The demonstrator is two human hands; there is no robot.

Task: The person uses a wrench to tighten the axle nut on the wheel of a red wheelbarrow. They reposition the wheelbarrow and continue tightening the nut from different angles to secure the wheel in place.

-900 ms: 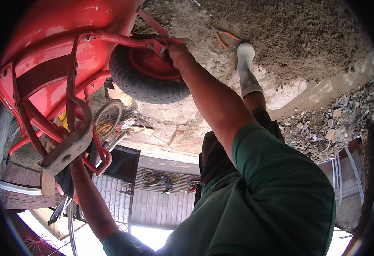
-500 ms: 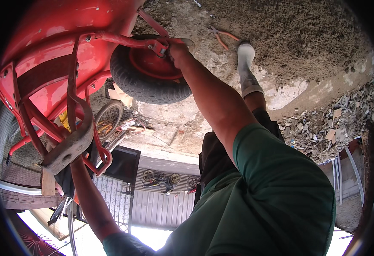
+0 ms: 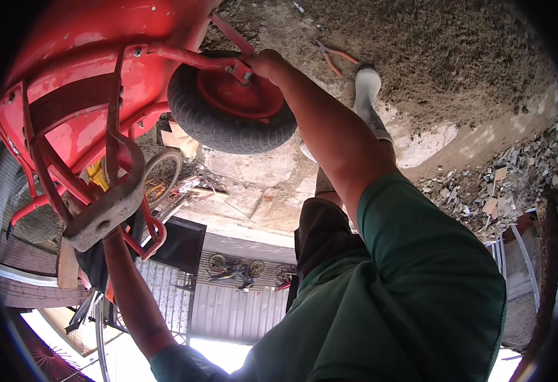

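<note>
A red wheelbarrow (image 3: 81,48) is tipped up at the left, its underside, braces and black-tyred wheel (image 3: 240,95) facing me. My right hand (image 3: 265,63) is closed round the frame end beside the wheel's axle, its fingers partly out of sight. My left forearm reaches up behind a worn, curved grey-brown crosspiece (image 3: 110,213) on the leg frame. Behind that piece, my left hand (image 3: 86,195) shows only in part, against a red frame tube that it appears to grip.
Orange-handled pliers (image 3: 333,56) lie on the dirty ground near my grey-and-white boot (image 3: 368,89). Broken rubble (image 3: 482,181) is heaped at the right. A bicycle wheel (image 3: 163,170) and scrap lie beyond the barrow's legs; a corrugated metal wall (image 3: 225,312) stands behind me.
The wheel has shifted slightly right, and my right hand has moved a little up with the frame end. My legs have changed position; a second pale boot now peeks out below the wheel.
</note>
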